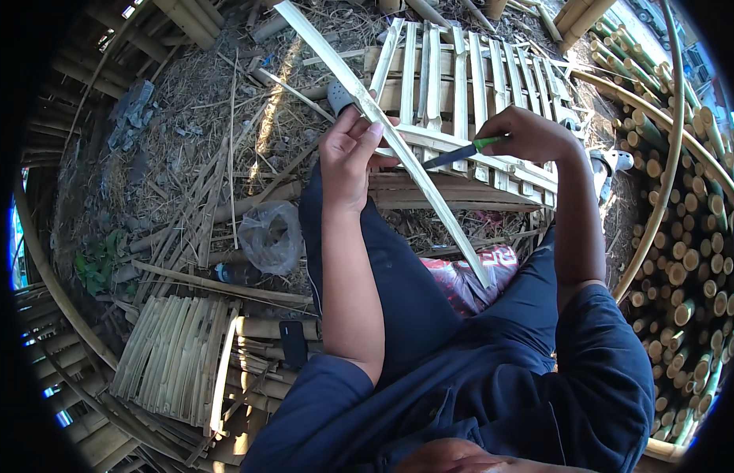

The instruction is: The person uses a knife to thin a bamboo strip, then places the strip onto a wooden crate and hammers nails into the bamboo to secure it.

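Observation:
My left hand [353,154] grips a long pale split-bamboo strip [432,191], thumb on its face and fingers round behind it. The strip runs slantwise from the upper left down to between my thighs. In my right hand [532,135] is a knife [452,157] with a green handle, fingers closed round it. Its dark blade points left toward the strip's right edge; whether it touches, I cannot tell. Beyond both hands stands a low slatted bamboo bench [477,83], with loose strips laid side by side across its top.
Cut bamboo poles [686,260] are stacked at the right. A bundle of strips [171,359] lies at the lower left, near a dark phone [293,344]. A clear plastic bag [270,236] sits on the littered ground [190,126]. A red printed sack [462,280] lies between my legs.

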`<act>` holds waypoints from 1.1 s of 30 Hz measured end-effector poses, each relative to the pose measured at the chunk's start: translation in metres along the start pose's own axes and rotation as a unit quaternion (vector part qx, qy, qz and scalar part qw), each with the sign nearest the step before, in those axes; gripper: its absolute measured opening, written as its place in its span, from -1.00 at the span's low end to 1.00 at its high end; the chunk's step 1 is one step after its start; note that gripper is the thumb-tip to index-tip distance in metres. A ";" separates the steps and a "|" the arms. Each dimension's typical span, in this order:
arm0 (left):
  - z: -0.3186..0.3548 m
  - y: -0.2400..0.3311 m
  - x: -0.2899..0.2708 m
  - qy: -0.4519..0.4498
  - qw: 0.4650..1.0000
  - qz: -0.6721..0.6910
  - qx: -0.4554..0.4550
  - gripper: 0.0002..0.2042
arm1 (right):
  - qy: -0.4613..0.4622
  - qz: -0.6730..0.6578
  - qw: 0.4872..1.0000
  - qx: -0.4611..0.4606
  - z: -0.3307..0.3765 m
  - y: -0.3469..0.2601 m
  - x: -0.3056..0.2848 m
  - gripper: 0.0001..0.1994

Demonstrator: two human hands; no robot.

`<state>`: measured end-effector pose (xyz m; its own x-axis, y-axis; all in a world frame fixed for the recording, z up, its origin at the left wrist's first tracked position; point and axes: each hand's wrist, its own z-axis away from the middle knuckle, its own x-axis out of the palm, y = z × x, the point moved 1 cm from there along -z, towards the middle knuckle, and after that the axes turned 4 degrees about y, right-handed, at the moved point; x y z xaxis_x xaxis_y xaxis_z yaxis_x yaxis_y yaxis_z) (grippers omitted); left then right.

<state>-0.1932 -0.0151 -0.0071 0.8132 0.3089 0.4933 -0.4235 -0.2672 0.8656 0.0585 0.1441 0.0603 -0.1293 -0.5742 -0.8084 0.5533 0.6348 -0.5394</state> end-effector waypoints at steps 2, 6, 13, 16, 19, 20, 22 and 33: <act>0.000 0.001 0.000 -0.026 1.000 0.015 0.008 -0.47 | -0.048 -0.014 0.999 -0.013 0.012 -0.007 -0.001 -0.77; -0.003 -0.001 0.003 -0.061 0.997 0.045 0.026 -0.45 | -0.087 0.049 0.992 0.073 0.033 -0.023 0.008 -0.74; -0.004 -0.008 0.006 -0.068 0.996 0.026 0.047 -0.52 | 0.030 -0.194 0.980 -0.018 0.051 -0.050 0.057 -0.46; 0.005 -0.003 0.005 -0.046 0.997 -0.022 0.065 -0.56 | -0.007 -0.207 0.978 -0.012 0.056 -0.062 0.083 -0.69; 0.017 0.021 0.001 -0.062 0.992 -0.100 0.035 -0.51 | 0.073 -0.300 0.950 0.048 0.060 -0.058 0.111 -0.79; 0.021 0.035 -0.014 -0.083 0.986 -0.142 -0.010 -0.46 | 0.131 -0.295 0.946 0.027 0.061 -0.057 0.121 -0.77; 0.025 0.054 -0.050 0.008 0.961 -0.265 -0.076 -0.49 | 0.182 -0.277 0.943 0.025 0.065 -0.060 0.127 -0.74; 0.084 -0.101 -0.407 0.145 0.676 -0.676 -0.254 -0.73 | 0.123 -0.281 0.952 0.011 0.061 -0.085 0.134 -0.73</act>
<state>-0.4478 -0.1903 -0.3021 0.5124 0.1429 -0.8467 0.4873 0.7635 0.4238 0.0446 -0.0183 0.0117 -0.5967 -0.6800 -0.4260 0.3564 0.2511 -0.9000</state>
